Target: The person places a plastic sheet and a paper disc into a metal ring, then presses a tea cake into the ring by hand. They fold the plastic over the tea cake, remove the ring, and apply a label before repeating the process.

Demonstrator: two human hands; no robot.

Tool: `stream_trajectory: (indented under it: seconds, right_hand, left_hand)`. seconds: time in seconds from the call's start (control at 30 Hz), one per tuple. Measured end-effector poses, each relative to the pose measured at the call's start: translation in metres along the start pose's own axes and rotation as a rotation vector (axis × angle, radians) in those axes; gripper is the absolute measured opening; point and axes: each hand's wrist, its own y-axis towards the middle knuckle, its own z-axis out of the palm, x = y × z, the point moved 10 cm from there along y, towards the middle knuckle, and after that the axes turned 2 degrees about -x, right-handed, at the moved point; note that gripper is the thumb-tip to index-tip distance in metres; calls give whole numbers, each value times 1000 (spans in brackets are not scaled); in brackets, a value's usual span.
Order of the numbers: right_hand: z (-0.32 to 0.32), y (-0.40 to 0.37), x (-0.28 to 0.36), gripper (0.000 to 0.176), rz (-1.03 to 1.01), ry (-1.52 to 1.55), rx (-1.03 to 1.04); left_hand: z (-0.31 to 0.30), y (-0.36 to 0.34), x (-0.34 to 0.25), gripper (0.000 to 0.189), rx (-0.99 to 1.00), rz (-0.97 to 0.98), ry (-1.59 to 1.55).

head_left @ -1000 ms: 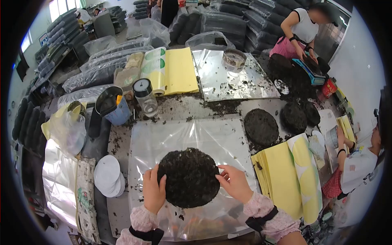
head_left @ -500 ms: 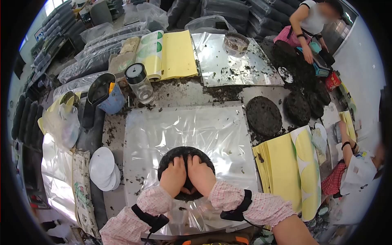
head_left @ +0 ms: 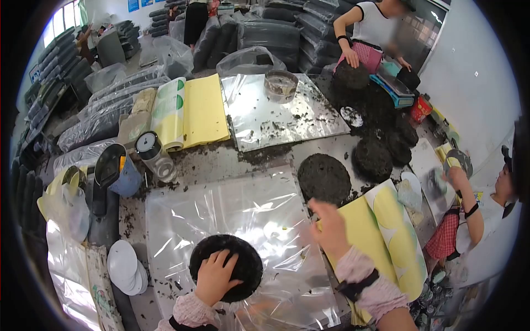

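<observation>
Resting the left hand (head_left: 217,277), open with fingers spread, on a dark cake (head_left: 250,271) over clear film (head_left: 187,220). Holding up the blurred right hand (head_left: 330,222), loosely open, near a round slab (head_left: 324,177) ahead and yellow sheets (head_left: 363,238) beside it. Beyond the left hand, a jar (head_left: 159,160) on the desk (head_left: 218,164).

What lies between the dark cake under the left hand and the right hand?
Between the cake and right hand: clear plastic sheeting with dark crumbs, in the head view.
</observation>
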Motion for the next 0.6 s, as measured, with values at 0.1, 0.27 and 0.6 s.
stream_trajectory:
  seconds: [0.1, 0.27, 0.6]
  right_hand:
    - [40, 31, -85, 64, 30, -515, 13]
    - [38, 93, -113, 53, 237, -23, -30]
    - [62, -112, 209, 59, -681, 174, 254]
  left_hand:
    - [-4, -2, -1, 74, 28, 9, -22]
    - [-37, -18, 10, 60, -194, -18, -344]
    - [-39, -69, 85, 51, -585, -265, -748]
